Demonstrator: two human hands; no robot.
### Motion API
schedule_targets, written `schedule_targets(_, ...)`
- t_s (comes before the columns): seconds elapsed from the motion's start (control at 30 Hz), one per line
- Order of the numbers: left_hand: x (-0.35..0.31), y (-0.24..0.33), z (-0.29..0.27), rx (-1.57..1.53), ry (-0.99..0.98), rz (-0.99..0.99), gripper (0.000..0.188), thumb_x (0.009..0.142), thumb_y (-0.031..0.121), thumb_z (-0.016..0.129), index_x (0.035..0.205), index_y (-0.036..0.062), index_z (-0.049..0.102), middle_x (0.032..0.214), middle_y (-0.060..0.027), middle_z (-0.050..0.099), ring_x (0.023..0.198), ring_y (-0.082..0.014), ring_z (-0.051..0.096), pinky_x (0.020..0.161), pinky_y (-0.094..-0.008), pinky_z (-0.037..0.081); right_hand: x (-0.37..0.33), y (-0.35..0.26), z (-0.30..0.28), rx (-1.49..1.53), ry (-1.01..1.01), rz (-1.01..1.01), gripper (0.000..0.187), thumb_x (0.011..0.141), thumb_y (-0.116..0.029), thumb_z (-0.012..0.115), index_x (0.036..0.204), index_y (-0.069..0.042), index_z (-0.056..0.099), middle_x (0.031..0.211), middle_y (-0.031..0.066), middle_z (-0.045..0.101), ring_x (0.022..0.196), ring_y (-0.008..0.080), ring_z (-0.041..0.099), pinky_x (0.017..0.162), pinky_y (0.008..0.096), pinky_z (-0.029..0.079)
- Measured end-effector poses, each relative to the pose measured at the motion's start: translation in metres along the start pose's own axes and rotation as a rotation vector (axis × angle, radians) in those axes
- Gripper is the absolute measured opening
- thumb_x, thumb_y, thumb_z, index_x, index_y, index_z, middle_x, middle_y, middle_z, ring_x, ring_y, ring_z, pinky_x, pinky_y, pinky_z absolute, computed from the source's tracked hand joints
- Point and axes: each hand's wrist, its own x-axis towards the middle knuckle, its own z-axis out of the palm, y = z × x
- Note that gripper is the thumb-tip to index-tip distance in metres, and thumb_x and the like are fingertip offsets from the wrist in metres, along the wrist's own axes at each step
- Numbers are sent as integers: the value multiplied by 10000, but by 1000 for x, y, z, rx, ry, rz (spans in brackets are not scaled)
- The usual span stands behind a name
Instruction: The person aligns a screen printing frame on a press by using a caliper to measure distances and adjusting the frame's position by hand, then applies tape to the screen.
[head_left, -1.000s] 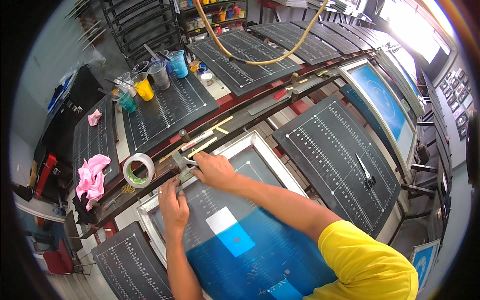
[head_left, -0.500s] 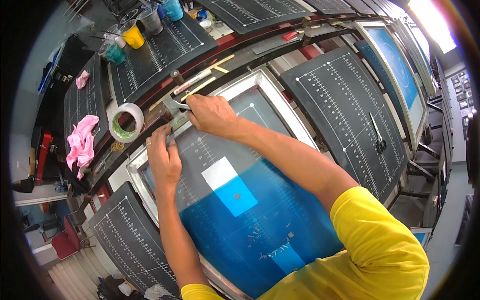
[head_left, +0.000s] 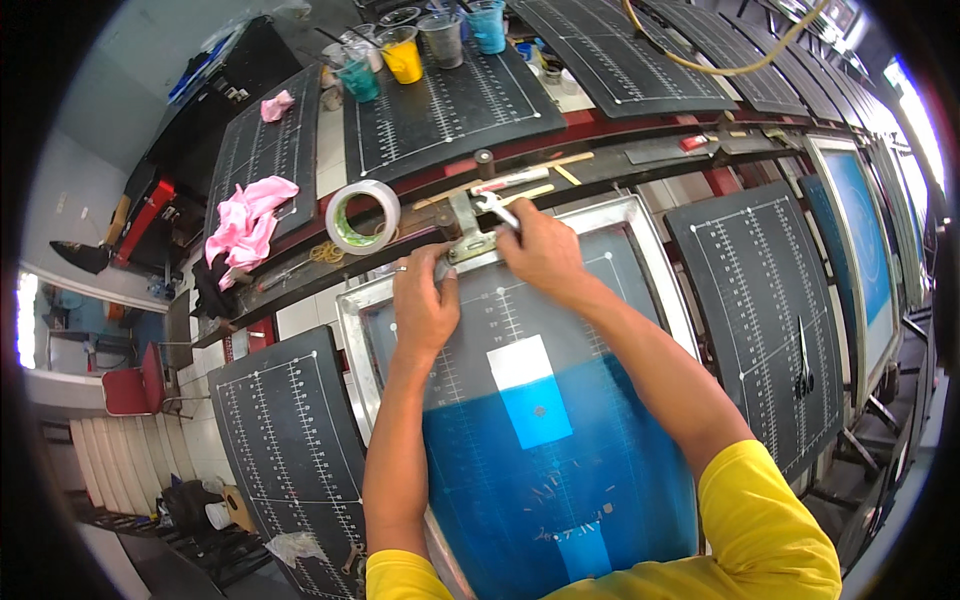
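In my right hand point(head_left: 545, 250) is a silver open-ended wrench point(head_left: 507, 212), its jaw pointing away to the far left. A metal hinge clamp point(head_left: 470, 246) grips the far edge of a silver screen-printing frame point(head_left: 570, 217). At the clamp's left end, my left hand point(head_left: 425, 305) has its fingers pinched together; what lies between them is hidden. The frame's mesh point(head_left: 470, 470) is grey at the far end and blue nearer me. A white sheet point(head_left: 518, 361) shows under it, and a paler blue patch point(head_left: 583, 552) is close to my body.
A tape roll point(head_left: 362, 218) and a pink cloth point(head_left: 250, 215) lie left of the clamp. Cups of ink, one yellow point(head_left: 402, 58), stand on a far black board point(head_left: 470, 115). Scissors point(head_left: 804, 365) rest on the right board point(head_left: 755, 300). A marker point(head_left: 510, 181) lies on the rail.
The view has swung, so the scene sits farther right. The wrench has turned from pointing left to pointing more away from me. Both hands stay by the clamp.
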Motion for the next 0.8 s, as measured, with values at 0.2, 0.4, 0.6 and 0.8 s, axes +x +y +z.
schedule_targets(0.2,-1,-5,4,117,-55,-28,418,787,121,738,1190,62,640,1137,-140,612,1059,-341,572,935,-431,421,-5,14,-24,391,-7,85,215,921,-177,583,1036,-11,655,704,122,603,605,162,514,594,342,430)
schedule_targets(0.4,-3,-9,7,129,-61,-53,466,780,165,769,1224,102,642,1124,-107,587,1038,-326,560,909,-424,422,-20,4,-25,350,-293,173,201,913,-190,605,922,-13,698,599,65,608,564,140,562,559,328,448)
schedule_targets(0.6,-2,-10,10,110,-37,-55,479,765,134,775,1221,103,636,1122,-89,594,1031,-309,558,895,-416,423,-13,2,-13,509,-443,267,240,892,-210,600,892,-8,728,603,42,623,542,101,564,558,287,442)
schedule_targets(0.8,-3,-4,7,90,-31,-58,433,771,108,761,1190,64,665,1093,-82,583,1003,-294,527,887,-418,405,-9,-1,-7,459,-430,313,256,892,-181,562,792,-12,727,569,20,586,520,68,499,528,261,391)
